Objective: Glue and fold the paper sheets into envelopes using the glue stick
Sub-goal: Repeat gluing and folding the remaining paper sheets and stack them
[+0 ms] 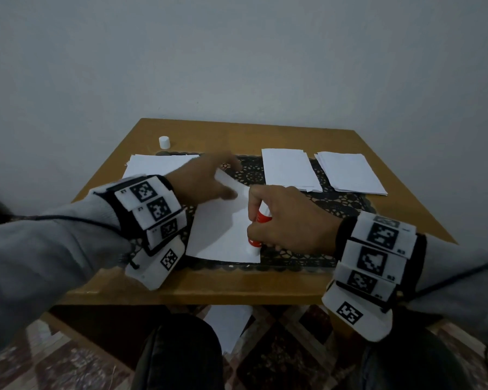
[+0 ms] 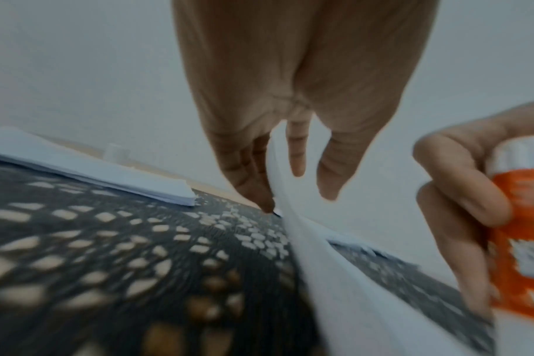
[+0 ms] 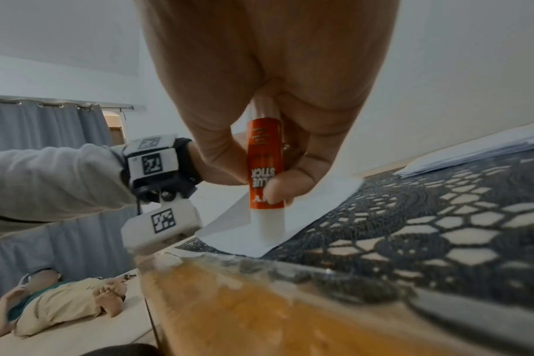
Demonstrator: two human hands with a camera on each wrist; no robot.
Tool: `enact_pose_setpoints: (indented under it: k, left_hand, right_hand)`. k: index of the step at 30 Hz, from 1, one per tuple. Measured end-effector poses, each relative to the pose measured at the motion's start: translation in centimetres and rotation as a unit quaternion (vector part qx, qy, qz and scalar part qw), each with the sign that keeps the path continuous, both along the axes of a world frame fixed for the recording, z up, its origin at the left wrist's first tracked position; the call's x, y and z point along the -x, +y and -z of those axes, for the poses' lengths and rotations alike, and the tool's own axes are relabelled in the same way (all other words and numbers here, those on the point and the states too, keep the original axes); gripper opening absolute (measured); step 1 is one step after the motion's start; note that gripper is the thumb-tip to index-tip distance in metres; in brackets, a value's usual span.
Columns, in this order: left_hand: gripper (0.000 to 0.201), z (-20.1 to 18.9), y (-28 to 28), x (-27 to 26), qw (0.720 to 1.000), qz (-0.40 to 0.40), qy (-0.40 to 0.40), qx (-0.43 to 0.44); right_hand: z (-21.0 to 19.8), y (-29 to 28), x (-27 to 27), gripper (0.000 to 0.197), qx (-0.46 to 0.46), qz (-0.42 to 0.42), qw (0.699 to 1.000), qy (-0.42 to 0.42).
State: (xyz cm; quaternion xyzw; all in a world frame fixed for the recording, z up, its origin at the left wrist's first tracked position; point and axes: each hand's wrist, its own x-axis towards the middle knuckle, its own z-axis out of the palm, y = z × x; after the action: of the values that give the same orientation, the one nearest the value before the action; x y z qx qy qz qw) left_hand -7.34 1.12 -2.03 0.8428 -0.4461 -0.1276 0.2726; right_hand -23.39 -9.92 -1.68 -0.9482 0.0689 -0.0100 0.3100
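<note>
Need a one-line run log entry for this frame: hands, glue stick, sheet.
right hand: grips glue stick, tip down on sheet | left hand: fingers on sheet's far edge | cap: off, on table

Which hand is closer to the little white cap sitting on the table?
Left. The left hand rests on the sheet, just in front of the white cap at the table's far left. The right hand grips the glue stick, farther right and nearer the person.

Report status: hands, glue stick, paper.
Right hand grips glue stick, tip on sheet. Left hand steadies sheet's far edge. Cap off. Nothing blocking.
</note>
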Motion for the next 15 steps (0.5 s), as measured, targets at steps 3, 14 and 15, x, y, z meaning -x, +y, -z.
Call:
enact_pose_setpoints:
  k: [3,14,15]
  left_hand:
    - [0.033,-1.8,-0.8,-0.6,0.996,0.026,0.021,0.087]
    - [0.047,-4.0,0.9,-0.5,0.961,0.130,0.127,-0.209]
    - [0.047,-3.7,1.0,-0.2,0.967,0.112,0.102,-0.203]
  right_hand:
    - [-0.2,-0.3,-0.1,0.016,0.001,0.001,1.000,0.010]
    - [-1.9,-4.5,-0.9,0.012,0.012,0.058,0.997,-0.057]
    - [-2.2,-4.9,-1.0,0.012,0.020,0.072,0.995,-0.071]
